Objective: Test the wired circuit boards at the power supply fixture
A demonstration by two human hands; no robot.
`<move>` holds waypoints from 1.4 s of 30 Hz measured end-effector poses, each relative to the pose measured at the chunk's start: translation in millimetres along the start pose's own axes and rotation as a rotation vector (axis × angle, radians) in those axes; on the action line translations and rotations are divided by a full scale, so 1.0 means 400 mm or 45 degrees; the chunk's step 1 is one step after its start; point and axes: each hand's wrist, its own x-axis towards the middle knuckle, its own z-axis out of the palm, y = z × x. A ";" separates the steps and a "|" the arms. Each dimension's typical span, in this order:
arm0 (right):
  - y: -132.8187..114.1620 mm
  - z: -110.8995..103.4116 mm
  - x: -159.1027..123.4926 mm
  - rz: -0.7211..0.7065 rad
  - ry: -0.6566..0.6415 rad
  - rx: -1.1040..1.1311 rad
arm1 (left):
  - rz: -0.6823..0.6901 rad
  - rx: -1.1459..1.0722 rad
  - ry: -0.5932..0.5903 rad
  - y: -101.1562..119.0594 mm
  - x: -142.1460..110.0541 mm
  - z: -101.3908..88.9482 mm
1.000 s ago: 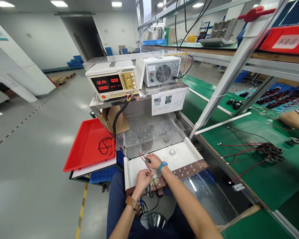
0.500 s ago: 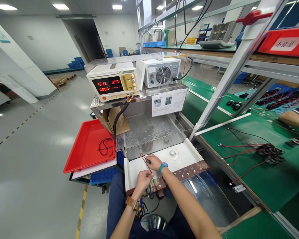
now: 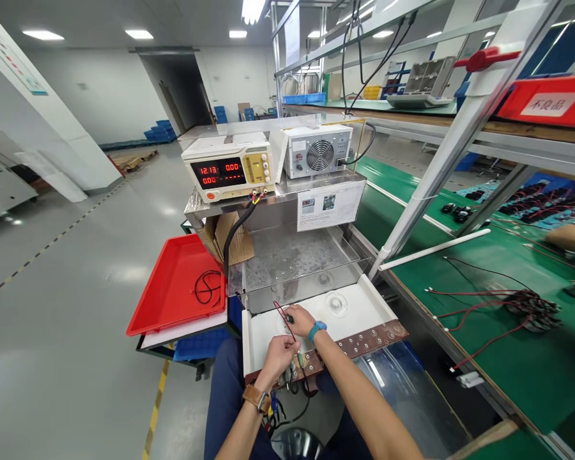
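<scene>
My left hand is closed in a pinch on the lower end of a thin red wire, just above the brown strip with metal studs. My right hand is closed around a small dark part, mostly hidden by the fingers; the red wire loops up beside it. Both hands are over the white tray, the right one farther in. A green clip stands by the strip under my left fingertips. The power supply shows 12.13 and 0.00 in red digits.
A red tray with a black cable is at the left. A clear sheet crosses behind the white tray. On the green table at right lies a bundle of wired parts. A person's arm shows at the right edge.
The upper right reading on the power supply has gone from 0.70 to 0.00. The view has shifted slightly, while both hands keep nearly the same hold and place.
</scene>
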 end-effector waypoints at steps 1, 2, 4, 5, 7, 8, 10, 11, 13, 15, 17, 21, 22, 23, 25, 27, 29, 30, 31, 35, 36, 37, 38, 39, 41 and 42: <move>-0.002 -0.002 0.000 0.002 -0.001 0.002 | -0.004 0.000 -0.001 -0.001 0.001 0.000; -0.003 -0.003 0.000 0.004 -0.002 0.003 | -0.010 -0.001 -0.003 -0.003 0.002 0.000; -0.004 -0.005 -0.001 0.010 -0.008 0.000 | -0.021 -0.005 -0.005 -0.006 0.004 0.000; -0.004 -0.005 -0.001 0.012 -0.012 -0.002 | -0.025 -0.007 -0.006 -0.008 0.005 0.001; -0.006 -0.006 -0.001 0.016 -0.016 -0.006 | -0.028 -0.014 -0.002 -0.011 0.007 0.002; -0.007 -0.006 -0.001 0.019 -0.013 -0.008 | -0.028 -0.019 0.002 -0.012 0.007 0.002; -0.011 -0.005 -0.002 0.026 -0.003 -0.009 | -0.029 -0.030 0.013 -0.013 0.008 0.004; -0.012 -0.004 -0.002 0.029 0.001 -0.010 | -0.029 -0.034 0.020 -0.014 0.008 0.005; -0.013 -0.002 -0.002 0.034 0.003 -0.010 | -0.026 -0.042 0.034 -0.016 0.010 0.007; -0.013 0.002 -0.001 0.036 0.005 -0.005 | -0.017 -0.048 0.046 -0.017 0.012 0.009; -0.013 0.004 0.000 0.044 0.012 0.004 | -0.008 -0.055 0.052 -0.019 0.014 0.009; -0.017 0.005 0.001 0.053 0.013 0.010 | -0.004 -0.070 0.043 -0.021 0.014 0.007; -0.018 0.005 0.001 0.052 0.012 0.008 | -0.003 -0.072 0.041 -0.021 0.014 0.007; -0.019 0.004 0.001 0.053 0.009 0.004 | -0.002 -0.073 0.043 -0.022 0.014 0.007; -0.019 0.002 0.000 0.057 -0.005 -0.004 | 0.002 -0.071 0.058 -0.023 0.015 0.008; -0.017 0.000 0.002 0.054 -0.015 -0.013 | 0.007 -0.067 0.085 -0.023 0.018 0.011; -0.016 -0.002 0.005 0.048 -0.009 -0.036 | 0.019 -0.060 0.114 -0.020 0.019 0.012; -0.016 -0.003 0.008 0.049 -0.011 -0.059 | 0.031 -0.055 0.131 -0.017 0.019 0.011; -0.018 -0.004 0.010 0.050 -0.025 -0.088 | 0.046 -0.048 0.148 -0.014 0.017 0.009; -0.032 -0.020 0.015 0.024 -0.044 -0.123 | 0.116 -0.004 0.210 0.001 0.005 -0.008; -0.035 -0.032 0.013 0.025 0.025 -0.090 | 0.117 -0.009 0.234 0.004 0.004 -0.013; -0.036 -0.050 0.007 0.046 0.135 -0.046 | 0.099 -0.038 0.282 0.005 0.004 -0.019; -0.036 -0.075 -0.004 0.093 0.275 0.001 | 0.064 -0.090 0.315 0.006 0.006 -0.023; -0.033 -0.108 -0.024 0.160 0.433 0.045 | 0.016 -0.154 0.338 0.005 0.009 -0.027; -0.019 -0.195 -0.095 0.322 0.771 0.122 | -0.055 -0.280 0.357 -0.001 0.018 -0.034; -0.005 -0.249 -0.148 0.403 0.937 0.144 | -0.070 -0.330 0.361 -0.005 0.024 -0.037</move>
